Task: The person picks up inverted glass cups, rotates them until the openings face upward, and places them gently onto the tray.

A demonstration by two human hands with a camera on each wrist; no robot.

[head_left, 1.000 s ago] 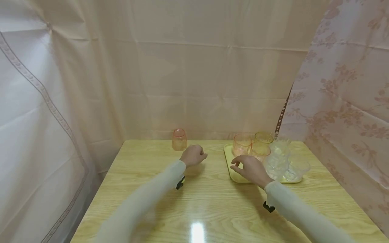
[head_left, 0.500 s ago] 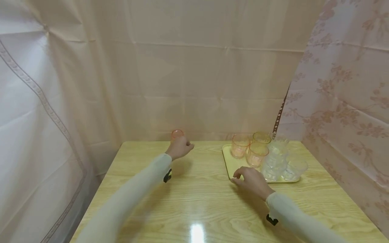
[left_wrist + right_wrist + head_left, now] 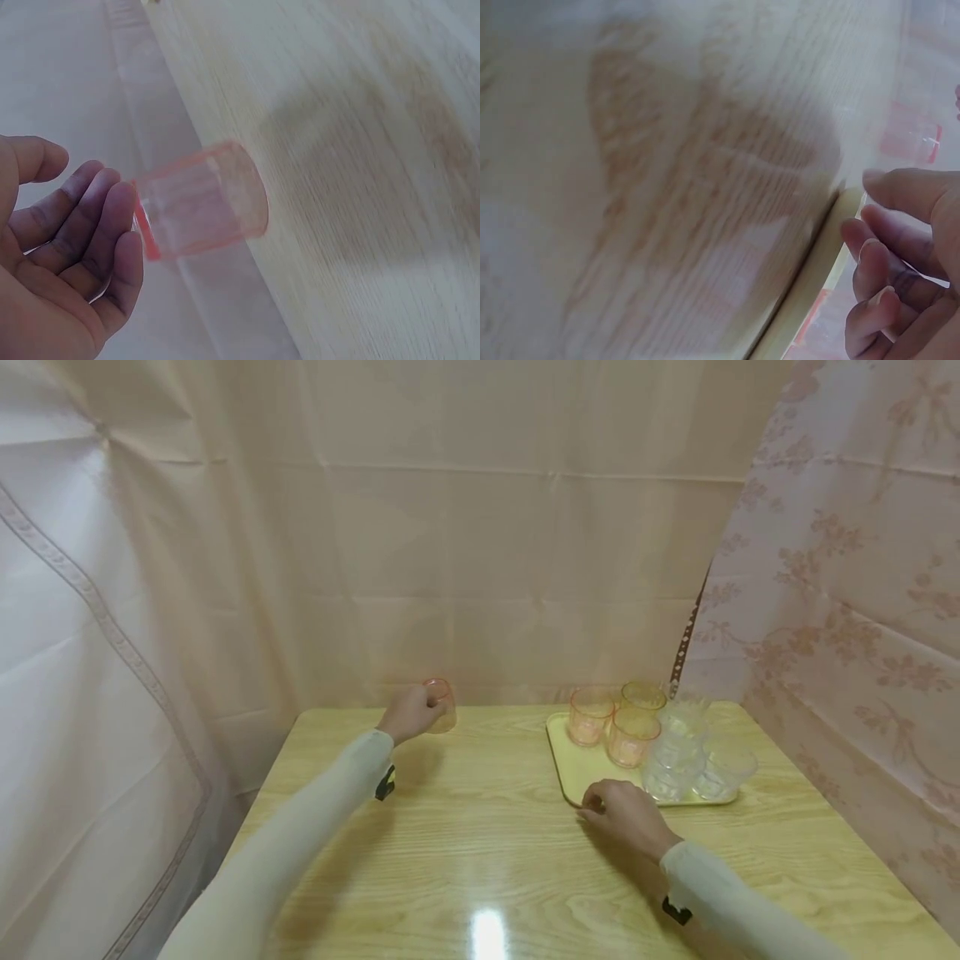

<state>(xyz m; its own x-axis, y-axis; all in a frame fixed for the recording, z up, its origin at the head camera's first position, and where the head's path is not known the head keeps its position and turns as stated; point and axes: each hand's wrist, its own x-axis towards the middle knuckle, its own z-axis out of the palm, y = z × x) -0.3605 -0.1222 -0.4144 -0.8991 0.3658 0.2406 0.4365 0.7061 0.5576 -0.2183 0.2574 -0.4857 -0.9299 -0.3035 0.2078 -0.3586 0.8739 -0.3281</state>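
A clear pink-orange tumbler (image 3: 448, 718) stands near the table's back edge, its narrower end up. My left hand (image 3: 408, 714) is just left of it, overlapping part of it in the head view. In the left wrist view the fingertips (image 3: 120, 210) are right at the top end of the tumbler (image 3: 206, 202), loosely curved, with nothing between fingers and thumb. My right hand (image 3: 624, 814) hovers at the near left corner of a yellow tray (image 3: 585, 772). Its fingers hang loosely bent close beside the tray's rim (image 3: 799, 289) in the right wrist view and hold nothing.
The tray carries two pink-orange glasses, one at the back left (image 3: 591, 720) and one in front (image 3: 633, 742), and a yellow glass (image 3: 642, 695) behind. Several clear glass pieces (image 3: 678, 764) crowd its right side. A curtain (image 3: 480, 568) hangs behind the wooden table (image 3: 450, 835).
My left hand has moved left, passing in front of the tumbler to its left side. The right hand has drawn slightly back toward the tray's near corner. The tumbler stands where it was.
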